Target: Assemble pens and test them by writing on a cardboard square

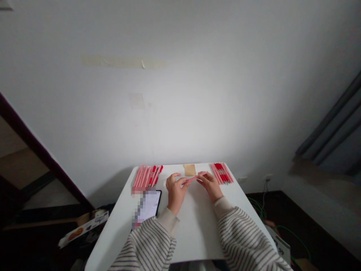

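Between my two hands a slim pink pen (192, 179) is held up over the white table, slanting slightly up to the right. The fingers of my left hand (176, 192) pinch its left end, with the index finger raised. My right hand (211, 185) is closed on its right end, and the fingertips partly cover it. To the left lies a row of pink and red pens (144, 177). Another row of pink and red pens (221, 173) lies beyond my right hand. A tan square pad (190, 170) sits just behind the held pen.
A phone or tablet (150, 203) with a lit screen lies on the table (197, 237), left of my left forearm. The wall (180, 113) rises right behind the table. Green cables (258, 207) and a wall socket (267, 177) are at the right; a dark curtain hangs above.
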Action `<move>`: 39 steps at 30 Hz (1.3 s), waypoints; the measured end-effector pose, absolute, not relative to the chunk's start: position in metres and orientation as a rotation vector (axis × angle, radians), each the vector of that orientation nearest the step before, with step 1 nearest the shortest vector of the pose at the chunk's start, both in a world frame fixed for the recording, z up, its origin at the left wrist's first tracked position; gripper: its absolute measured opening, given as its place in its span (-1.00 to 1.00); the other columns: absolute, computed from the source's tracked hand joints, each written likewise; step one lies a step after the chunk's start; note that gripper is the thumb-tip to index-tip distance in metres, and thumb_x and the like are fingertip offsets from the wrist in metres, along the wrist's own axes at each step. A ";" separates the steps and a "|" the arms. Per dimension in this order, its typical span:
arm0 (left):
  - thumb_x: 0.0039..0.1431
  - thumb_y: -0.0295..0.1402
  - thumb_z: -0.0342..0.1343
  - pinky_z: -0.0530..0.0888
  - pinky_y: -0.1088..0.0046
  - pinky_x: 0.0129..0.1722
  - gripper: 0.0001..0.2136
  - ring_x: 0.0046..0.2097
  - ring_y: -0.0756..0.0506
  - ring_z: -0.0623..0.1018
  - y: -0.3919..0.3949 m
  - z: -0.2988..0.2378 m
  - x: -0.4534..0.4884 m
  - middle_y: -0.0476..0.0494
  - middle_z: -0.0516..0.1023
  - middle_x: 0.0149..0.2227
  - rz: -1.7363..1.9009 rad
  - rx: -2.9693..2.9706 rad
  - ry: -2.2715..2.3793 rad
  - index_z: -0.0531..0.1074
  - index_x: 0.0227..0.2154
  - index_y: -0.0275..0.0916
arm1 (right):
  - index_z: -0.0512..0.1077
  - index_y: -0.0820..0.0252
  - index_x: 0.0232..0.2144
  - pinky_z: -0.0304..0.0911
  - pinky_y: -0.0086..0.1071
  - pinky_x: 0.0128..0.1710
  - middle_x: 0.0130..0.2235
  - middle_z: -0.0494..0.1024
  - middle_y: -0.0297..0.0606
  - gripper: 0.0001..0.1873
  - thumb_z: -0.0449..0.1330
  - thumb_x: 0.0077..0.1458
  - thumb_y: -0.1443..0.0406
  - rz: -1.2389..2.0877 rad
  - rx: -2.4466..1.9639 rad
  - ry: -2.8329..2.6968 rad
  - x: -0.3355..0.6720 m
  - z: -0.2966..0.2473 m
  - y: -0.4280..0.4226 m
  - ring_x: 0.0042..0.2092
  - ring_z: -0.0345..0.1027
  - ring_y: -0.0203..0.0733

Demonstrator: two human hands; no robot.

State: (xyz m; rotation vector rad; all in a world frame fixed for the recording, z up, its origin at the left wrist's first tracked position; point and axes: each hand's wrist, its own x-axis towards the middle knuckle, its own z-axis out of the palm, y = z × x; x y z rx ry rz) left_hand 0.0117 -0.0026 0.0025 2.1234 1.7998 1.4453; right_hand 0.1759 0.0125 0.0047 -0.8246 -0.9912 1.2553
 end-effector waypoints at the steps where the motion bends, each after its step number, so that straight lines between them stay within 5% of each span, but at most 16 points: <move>1: -0.03 -0.25 0.24 0.32 0.22 0.00 -0.87 -0.04 -0.14 0.38 -0.003 0.003 0.012 -0.12 0.43 -0.13 1.443 2.124 1.794 0.58 -0.36 -0.04 | 0.46 0.14 -0.41 0.34 -0.27 -0.13 -0.27 0.49 -0.30 -0.63 0.38 -0.23 0.05 1.273 -0.817 -0.963 0.176 0.006 0.012 -0.18 0.37 -0.20; 13: -0.06 -0.22 0.26 0.27 0.19 0.05 -0.81 -0.02 -0.14 0.38 0.001 -0.004 0.011 -0.11 0.44 -0.13 1.394 2.145 1.790 0.56 -0.32 -0.06 | 0.33 0.06 -0.38 0.39 -0.06 -0.18 -0.40 0.47 -0.37 -0.67 0.31 -0.13 0.05 1.311 -0.686 -0.670 0.185 0.002 0.020 -0.18 0.46 -0.05; 18: 0.04 -0.21 0.18 0.23 0.15 0.08 -0.83 0.01 -0.14 0.38 0.000 -0.006 0.011 -0.10 0.52 -0.14 1.284 2.202 1.792 0.53 -0.31 -0.10 | 0.31 0.03 -0.42 0.33 0.00 -0.11 -0.47 0.40 -0.44 -0.72 0.25 -0.07 0.03 1.358 -0.601 -0.591 0.192 0.000 0.021 -0.29 0.40 -0.18; 27: 0.12 -0.21 0.08 0.03 -0.28 0.14 -0.69 0.20 -0.30 0.27 -0.006 -0.016 0.014 -0.16 0.40 0.12 0.937 2.308 1.823 0.42 -0.05 -0.01 | 0.24 0.06 -0.53 0.26 -0.10 -0.19 -0.57 0.19 -0.44 -0.49 -0.14 0.11 -0.16 1.370 -0.547 -0.698 0.198 0.004 0.017 -0.49 0.15 -0.26; 39: 0.16 -0.16 0.02 0.04 -0.27 0.18 -0.66 0.23 -0.27 0.23 -0.008 -0.012 0.014 -0.07 0.34 0.18 0.746 2.358 1.901 0.37 0.00 0.03 | 0.13 0.14 -0.65 0.21 -0.29 -0.35 -0.61 0.13 -0.49 -0.64 0.02 0.03 0.07 1.536 -0.318 -0.526 0.197 0.015 0.008 -0.54 0.03 -0.35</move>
